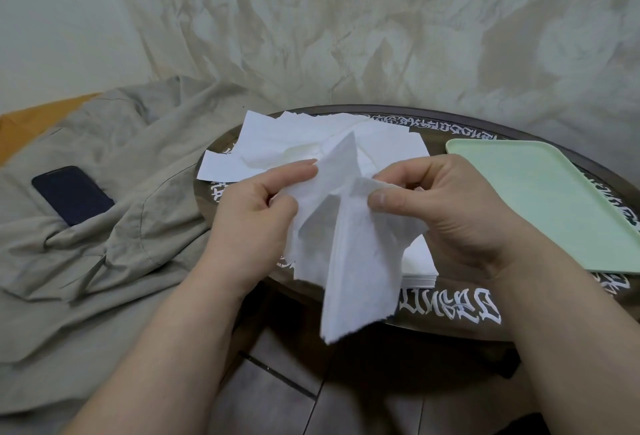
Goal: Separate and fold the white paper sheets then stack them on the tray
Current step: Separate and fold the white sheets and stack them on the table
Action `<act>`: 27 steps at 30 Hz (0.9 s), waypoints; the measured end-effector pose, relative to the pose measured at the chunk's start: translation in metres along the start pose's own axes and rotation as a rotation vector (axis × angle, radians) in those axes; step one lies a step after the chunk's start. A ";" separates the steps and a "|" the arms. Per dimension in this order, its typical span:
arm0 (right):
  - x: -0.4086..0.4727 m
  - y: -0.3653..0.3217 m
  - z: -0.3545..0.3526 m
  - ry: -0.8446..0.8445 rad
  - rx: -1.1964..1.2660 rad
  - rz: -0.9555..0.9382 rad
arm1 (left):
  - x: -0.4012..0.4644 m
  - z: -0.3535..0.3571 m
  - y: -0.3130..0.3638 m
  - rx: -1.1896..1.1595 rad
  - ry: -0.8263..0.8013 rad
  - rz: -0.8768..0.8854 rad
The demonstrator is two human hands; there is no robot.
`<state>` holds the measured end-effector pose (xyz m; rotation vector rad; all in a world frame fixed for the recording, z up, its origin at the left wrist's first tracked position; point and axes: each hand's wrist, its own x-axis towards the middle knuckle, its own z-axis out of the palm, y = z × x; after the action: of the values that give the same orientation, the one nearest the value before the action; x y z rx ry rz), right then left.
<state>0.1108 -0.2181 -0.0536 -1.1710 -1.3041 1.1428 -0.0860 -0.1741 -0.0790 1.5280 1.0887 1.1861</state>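
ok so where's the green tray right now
In the head view the green tray lies on the right side of the round table, right of the right hand, with nothing on it.

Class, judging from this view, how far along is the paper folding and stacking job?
Done: nothing stacked; the green tray lies bare. In hand: left hand and right hand pinch one white sheet, pulling its layers apart. Left: the loose sheets on the table.

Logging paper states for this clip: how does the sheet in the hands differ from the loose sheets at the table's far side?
The held sheet hangs creased in the air, pinched by the left hand and right hand; the loose sheets lie spread flat, overlapping, untouched on the table. Both are white paper.
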 end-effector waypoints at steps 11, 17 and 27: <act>0.010 0.010 0.003 0.191 -0.242 -0.155 | -0.008 0.007 0.006 -0.030 -0.121 0.085; 0.008 0.003 0.013 0.283 -0.507 -0.294 | -0.008 0.007 0.003 0.038 -0.130 0.126; 0.007 0.008 0.012 0.194 -0.307 -0.130 | -0.011 0.008 0.007 0.024 -0.194 0.130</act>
<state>0.0992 -0.2112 -0.0615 -1.3605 -1.4140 0.7316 -0.0788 -0.1876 -0.0756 1.7158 0.8893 1.0880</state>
